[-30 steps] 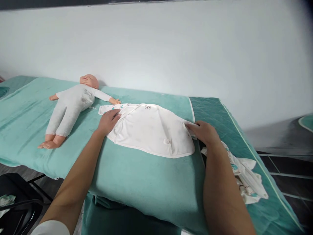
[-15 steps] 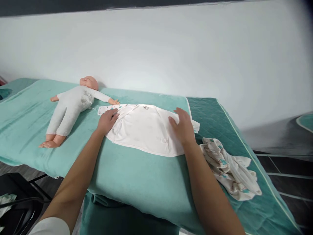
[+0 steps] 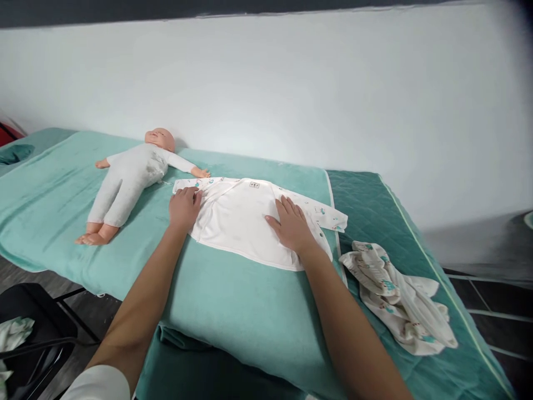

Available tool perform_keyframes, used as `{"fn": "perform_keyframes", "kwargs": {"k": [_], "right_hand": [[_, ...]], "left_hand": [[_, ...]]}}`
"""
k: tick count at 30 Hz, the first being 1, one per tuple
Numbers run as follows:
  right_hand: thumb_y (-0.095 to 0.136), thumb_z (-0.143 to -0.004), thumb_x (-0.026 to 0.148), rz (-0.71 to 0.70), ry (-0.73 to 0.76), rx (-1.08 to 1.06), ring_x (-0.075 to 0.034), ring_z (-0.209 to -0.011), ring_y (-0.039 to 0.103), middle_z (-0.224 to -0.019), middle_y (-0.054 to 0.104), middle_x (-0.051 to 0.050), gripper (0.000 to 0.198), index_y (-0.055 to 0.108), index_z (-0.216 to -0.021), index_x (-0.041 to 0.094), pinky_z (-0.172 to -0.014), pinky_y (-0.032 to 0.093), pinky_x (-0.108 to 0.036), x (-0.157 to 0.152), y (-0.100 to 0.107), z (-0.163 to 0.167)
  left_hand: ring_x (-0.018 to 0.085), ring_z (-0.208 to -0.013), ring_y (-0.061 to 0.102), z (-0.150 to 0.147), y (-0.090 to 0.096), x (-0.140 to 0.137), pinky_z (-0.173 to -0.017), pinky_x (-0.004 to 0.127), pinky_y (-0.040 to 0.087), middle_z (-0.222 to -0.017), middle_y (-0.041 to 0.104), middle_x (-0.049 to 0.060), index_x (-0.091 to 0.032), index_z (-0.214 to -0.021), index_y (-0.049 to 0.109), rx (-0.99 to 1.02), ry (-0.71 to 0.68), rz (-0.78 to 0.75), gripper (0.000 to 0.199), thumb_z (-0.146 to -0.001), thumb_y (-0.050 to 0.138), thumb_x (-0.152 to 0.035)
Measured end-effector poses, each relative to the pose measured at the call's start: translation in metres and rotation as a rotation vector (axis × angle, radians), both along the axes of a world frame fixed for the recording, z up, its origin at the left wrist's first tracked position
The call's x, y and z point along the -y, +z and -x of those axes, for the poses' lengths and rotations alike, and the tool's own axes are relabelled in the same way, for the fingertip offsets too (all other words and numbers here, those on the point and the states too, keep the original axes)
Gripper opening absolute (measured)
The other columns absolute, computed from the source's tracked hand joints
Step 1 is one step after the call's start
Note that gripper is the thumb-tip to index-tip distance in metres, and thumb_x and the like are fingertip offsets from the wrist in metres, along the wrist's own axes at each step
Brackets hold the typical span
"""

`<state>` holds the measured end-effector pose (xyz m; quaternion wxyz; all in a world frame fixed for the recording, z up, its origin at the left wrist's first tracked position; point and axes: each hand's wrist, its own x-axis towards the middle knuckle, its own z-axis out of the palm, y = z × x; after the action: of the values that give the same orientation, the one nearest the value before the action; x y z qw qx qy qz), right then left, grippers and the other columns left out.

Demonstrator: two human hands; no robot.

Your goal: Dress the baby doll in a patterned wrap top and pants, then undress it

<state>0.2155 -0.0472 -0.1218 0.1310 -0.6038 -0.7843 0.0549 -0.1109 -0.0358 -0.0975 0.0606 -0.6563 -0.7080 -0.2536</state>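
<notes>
A white baby shirt (image 3: 237, 222) lies spread over the green blanket, with small prints along its sleeves and a small label mark near the neckline. On its left sleeve and side rests my left hand (image 3: 184, 210), fingers slightly bent and laid down, the thumb a little apart. My right hand (image 3: 291, 225) presses flat on the right part of the shirt's front, fingers stretched out. Beyond it, the printed right sleeve (image 3: 327, 215) extends to the right. Just past the left sleeve lies a baby doll (image 3: 135, 172) in a white body, face up, one hand close to the shirt.
Crumpled printed baby clothes (image 3: 400, 300) lie on the dark green quilted cover (image 3: 358, 191) at the right. The light green blanket (image 3: 250, 311) covers the bed. A white wall (image 3: 266, 89) rises behind. A black chair (image 3: 37, 311) holding cloth stands at the lower left.
My right hand has moved left onto the shirt's front and now lies flat, and the right sleeve shows fully extended. My left hand stays on the left sleeve. The view has shifted slightly.
</notes>
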Motion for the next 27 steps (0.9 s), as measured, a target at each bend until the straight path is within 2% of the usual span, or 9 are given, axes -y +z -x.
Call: {"fn": "perform_keyframes", "kwargs": {"k": [4, 8, 11, 14, 17, 19, 21, 24, 27], "right_hand": [[0.040, -0.100, 0.046, -0.036, 0.004, -0.106, -0.032, -0.154, 0.024, -0.164, 0.031, -0.018, 0.060, 0.041, -0.150, 0.013, -0.123, 0.023, -0.056, -0.002, 0.000, -0.001], [0.049, -0.097, 0.042, -0.156, 0.049, -0.361, -0.029, -0.148, 0.035, -0.157, 0.043, -0.016, 0.049, 0.052, -0.140, 0.018, -0.121, 0.030, -0.052, 0.003, 0.011, 0.001], [0.050, -0.097, 0.040, -0.195, 0.071, -0.627, -0.025, -0.129, 0.056, -0.142, 0.057, -0.011, 0.038, 0.056, -0.131, 0.025, -0.107, 0.047, -0.047, 0.014, 0.028, 0.017], [0.052, -0.096, 0.040, -0.082, 0.077, -0.764, -0.021, -0.105, 0.066, -0.127, 0.065, -0.007, 0.030, 0.060, -0.122, 0.026, -0.087, 0.056, -0.039, 0.022, 0.044, 0.047], [0.053, -0.095, 0.040, 0.008, 0.087, -0.714, -0.022, -0.100, 0.067, -0.128, 0.064, -0.008, 0.029, 0.060, -0.119, 0.025, -0.086, 0.055, -0.040, 0.017, 0.052, 0.086], [0.055, -0.093, 0.043, 0.053, 0.054, -0.601, -0.025, -0.100, 0.066, -0.128, 0.062, -0.011, 0.036, 0.057, -0.123, 0.022, -0.089, 0.053, -0.042, 0.009, 0.051, 0.110], [0.059, -0.090, 0.046, 0.092, 0.003, -0.418, -0.030, -0.107, 0.064, -0.126, 0.061, -0.016, 0.046, 0.055, -0.126, 0.018, -0.090, 0.052, -0.045, -0.002, 0.048, 0.129], [0.058, -0.090, 0.047, 0.106, -0.076, -0.217, -0.036, -0.114, 0.060, -0.124, 0.060, -0.019, 0.045, 0.056, -0.123, 0.015, -0.089, 0.051, -0.045, -0.019, 0.043, 0.143], [0.050, -0.095, 0.047, 0.170, -0.142, -0.211, -0.035, -0.107, 0.064, -0.117, 0.064, -0.018, 0.039, 0.057, -0.118, 0.016, -0.089, 0.051, -0.045, -0.033, 0.041, 0.144]], "left_hand": [[0.033, -0.108, 0.063, -0.008, 0.004, 0.023, -0.086, 0.042, 0.046, -0.108, 0.072, 0.015, -0.018, -0.103, 0.068, -0.052, 0.213, 0.092, 0.043, -0.099, 0.040, -0.051], [0.034, -0.099, 0.066, -0.009, 0.003, 0.037, -0.079, 0.040, 0.047, -0.100, 0.073, 0.015, -0.019, -0.097, 0.065, 0.016, 0.290, 0.185, 0.045, -0.094, 0.046, -0.059], [0.029, -0.089, 0.068, -0.011, -0.001, 0.048, -0.074, 0.036, 0.046, -0.092, 0.073, 0.011, -0.021, -0.097, 0.063, 0.134, 0.223, 0.166, 0.036, -0.092, 0.055, -0.055], [0.024, -0.090, 0.067, -0.021, -0.008, 0.065, -0.076, 0.034, 0.047, -0.096, 0.073, 0.007, -0.021, -0.099, 0.061, 0.183, -0.024, 0.011, 0.020, -0.093, 0.059, -0.041], [0.022, -0.101, 0.066, -0.037, -0.010, 0.084, -0.084, 0.035, 0.046, -0.109, 0.072, 0.006, -0.021, -0.104, 0.060, 0.090, -0.352, -0.150, 0.011, -0.096, 0.055, -0.028], [0.022, -0.104, 0.065, -0.046, -0.009, 0.094, -0.084, 0.036, 0.046, -0.113, 0.072, 0.006, -0.021, -0.110, 0.059, 0.008, -0.511, -0.163, 0.014, -0.097, 0.052, -0.023], [0.021, -0.103, 0.064, -0.052, -0.007, 0.101, -0.084, 0.036, 0.046, -0.114, 0.071, 0.005, -0.022, -0.114, 0.059, -0.037, -0.596, -0.124, 0.018, -0.097, 0.051, -0.019], [0.021, -0.105, 0.063, -0.057, -0.008, 0.104, -0.085, 0.037, 0.046, -0.117, 0.070, 0.006, -0.024, -0.118, 0.058, -0.052, -0.571, -0.074, 0.022, -0.097, 0.053, -0.020], [0.026, -0.106, 0.063, -0.058, -0.013, 0.105, -0.081, 0.041, 0.045, -0.117, 0.069, 0.010, -0.023, -0.118, 0.059, -0.082, -0.402, -0.060, 0.027, -0.094, 0.061, -0.034]]}}
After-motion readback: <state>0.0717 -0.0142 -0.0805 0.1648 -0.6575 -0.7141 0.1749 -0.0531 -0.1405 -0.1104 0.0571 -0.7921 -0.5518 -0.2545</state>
